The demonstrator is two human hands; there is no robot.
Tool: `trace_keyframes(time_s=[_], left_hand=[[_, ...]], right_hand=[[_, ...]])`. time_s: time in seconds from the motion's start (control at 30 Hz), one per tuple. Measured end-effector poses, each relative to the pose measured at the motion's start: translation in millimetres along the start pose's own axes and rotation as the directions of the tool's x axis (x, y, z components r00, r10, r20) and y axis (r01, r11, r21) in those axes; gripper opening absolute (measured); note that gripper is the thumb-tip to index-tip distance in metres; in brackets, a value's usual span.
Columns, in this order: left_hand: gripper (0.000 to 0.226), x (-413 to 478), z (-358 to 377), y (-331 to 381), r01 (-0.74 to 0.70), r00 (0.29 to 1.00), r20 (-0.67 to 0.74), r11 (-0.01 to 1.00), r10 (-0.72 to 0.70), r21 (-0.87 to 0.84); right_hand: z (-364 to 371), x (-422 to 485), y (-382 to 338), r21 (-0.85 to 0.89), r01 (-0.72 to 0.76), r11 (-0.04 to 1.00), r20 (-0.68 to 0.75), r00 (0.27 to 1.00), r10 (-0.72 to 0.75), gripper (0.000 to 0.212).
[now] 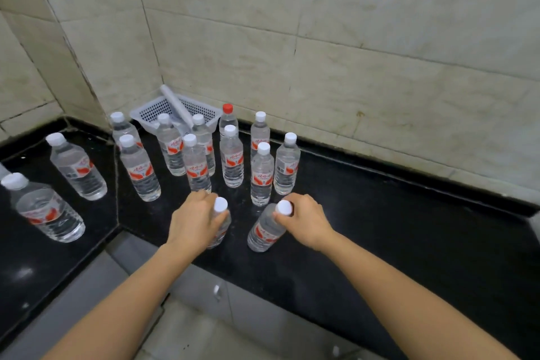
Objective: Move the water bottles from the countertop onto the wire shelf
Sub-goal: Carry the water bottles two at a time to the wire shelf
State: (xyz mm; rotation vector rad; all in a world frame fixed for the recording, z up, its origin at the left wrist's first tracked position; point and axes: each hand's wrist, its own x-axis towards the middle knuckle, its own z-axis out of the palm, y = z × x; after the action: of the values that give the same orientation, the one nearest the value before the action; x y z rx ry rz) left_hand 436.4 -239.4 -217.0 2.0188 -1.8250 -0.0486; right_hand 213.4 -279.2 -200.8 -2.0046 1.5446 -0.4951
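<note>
While both hands grip | left hand (194,221) on bottle (219,225) | right hand (304,221) on red-labelled bottle (264,232) | script unreadable

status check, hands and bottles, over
Left hand grip on one front bottle, right hand on another. Both on countertop. Shelf not in view.

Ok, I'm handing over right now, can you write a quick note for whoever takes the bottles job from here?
Left hand: closed around the near-left bottle, by its upper body.
Right hand: gripping the near-right bottle at its neck, just under the cap.
Both bottles seem to be still standing on the black countertop.
Twelve more bottles stand on the countertop, eleven white-capped and a red-capped bottle at the back beside the white basket.
Done: nothing visible; the wire shelf is out of view.
Left: lift these two, carry them to the shelf, then fetch the rest.
</note>
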Motion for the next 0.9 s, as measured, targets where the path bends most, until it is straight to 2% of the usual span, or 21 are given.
trace_keyframes(time_s=[0.17,0.37,0.47,0.6,0.77,0.9], left_hand=[[0.021,-10,6,55,-0.136,0.990,0.011,0.976,0.140,-0.173],[0.021,-25,27,176,-0.225,0.960,0.070,0.894,0.272,-0.388],[0.021,-34,35,249,-0.328,0.917,0.075,0.850,0.391,-0.413],[0.018,-54,35,350,-0.417,0.881,0.014,0.790,0.473,-0.449],[0.026,-80,22,470,-0.462,0.862,-0.063,0.729,0.503,-0.505],[0.032,-90,10,557,-0.442,0.847,-0.043,0.656,0.531,-0.612]], right_hand=[[-57,-34,32,-0.057,0.014,0.998,0.019,1.000,-0.013,0.019],[-139,-108,94,-0.107,-0.046,0.993,-0.028,0.999,0.044,0.017],[-183,-150,127,-0.156,-0.068,0.985,-0.089,0.995,0.054,0.016],[-248,-205,175,-0.222,-0.058,0.973,-0.206,0.978,0.011,0.013],[-338,-267,222,-0.299,-0.044,0.953,-0.351,0.934,-0.067,0.022],[-411,-308,253,-0.334,-0.070,0.940,-0.429,0.899,-0.086,0.027]])
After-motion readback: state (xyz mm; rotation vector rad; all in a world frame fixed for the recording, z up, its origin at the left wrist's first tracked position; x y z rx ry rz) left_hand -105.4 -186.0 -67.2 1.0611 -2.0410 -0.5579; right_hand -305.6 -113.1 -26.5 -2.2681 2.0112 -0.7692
